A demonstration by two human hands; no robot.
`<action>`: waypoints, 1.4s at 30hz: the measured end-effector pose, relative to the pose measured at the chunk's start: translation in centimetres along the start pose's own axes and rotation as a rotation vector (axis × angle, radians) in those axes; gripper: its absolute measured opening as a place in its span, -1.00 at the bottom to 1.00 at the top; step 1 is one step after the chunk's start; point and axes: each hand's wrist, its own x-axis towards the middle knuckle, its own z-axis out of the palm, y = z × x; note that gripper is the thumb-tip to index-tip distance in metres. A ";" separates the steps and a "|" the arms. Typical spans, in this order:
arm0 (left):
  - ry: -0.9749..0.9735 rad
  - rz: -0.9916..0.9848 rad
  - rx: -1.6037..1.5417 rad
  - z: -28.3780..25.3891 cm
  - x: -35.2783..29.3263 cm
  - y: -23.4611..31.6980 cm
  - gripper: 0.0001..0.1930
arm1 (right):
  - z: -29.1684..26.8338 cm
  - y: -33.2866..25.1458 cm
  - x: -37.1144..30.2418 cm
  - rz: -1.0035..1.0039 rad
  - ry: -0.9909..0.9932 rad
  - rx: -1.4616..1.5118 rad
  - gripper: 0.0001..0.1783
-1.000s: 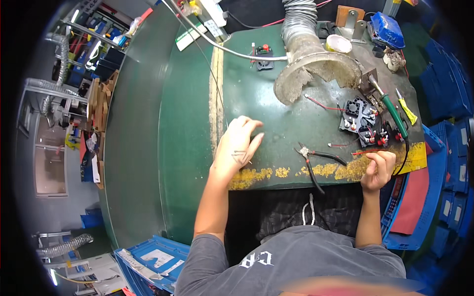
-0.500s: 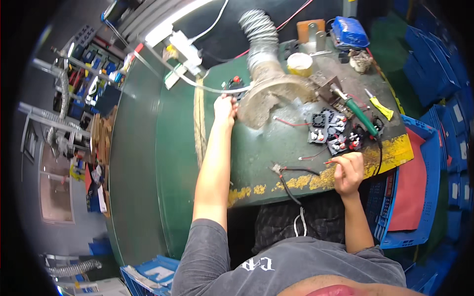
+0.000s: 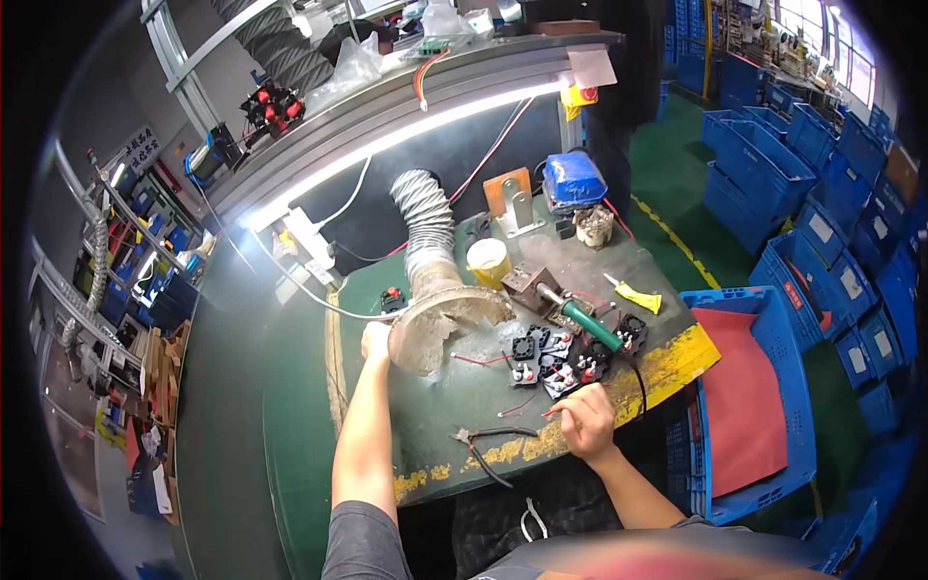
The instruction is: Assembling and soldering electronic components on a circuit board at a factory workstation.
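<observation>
My left hand (image 3: 376, 341) reaches far forward to the left rim of a dusty metal fume hood (image 3: 418, 333). Its fingertips are hard to make out there. Just beyond it lies a small black fan unit with a red part (image 3: 391, 298). Close to the bench's front edge, my right hand (image 3: 588, 422) is closed in a pinch on a thin red piece, whose kind I cannot make out. Several small black fans (image 3: 523, 350) with red and white parts and thin leads lie beyond that hand. Black-handled cutting pliers (image 3: 464, 436) rest open left of it.
A green-handled soldering iron (image 3: 592, 326) sits in its stand (image 3: 530, 287). Behind are a yellow-white tub (image 3: 488, 261) and a blue package (image 3: 574, 181). A yellow-handled tool (image 3: 638, 297) lies at the right. A blue crate (image 3: 802, 425) with red sheet stands beside the bench.
My view has tilted up, bringing the overhead shelf and more crates into sight. Both hands keep nearly the same places on the bench, the right still pinching the thin red piece.
</observation>
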 end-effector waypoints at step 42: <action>-1.057 -0.369 -2.236 -0.1 -28.8 5.4 -0.39 | 0.2 0.9 -1.2 0.122 -0.147 0.077 -0.80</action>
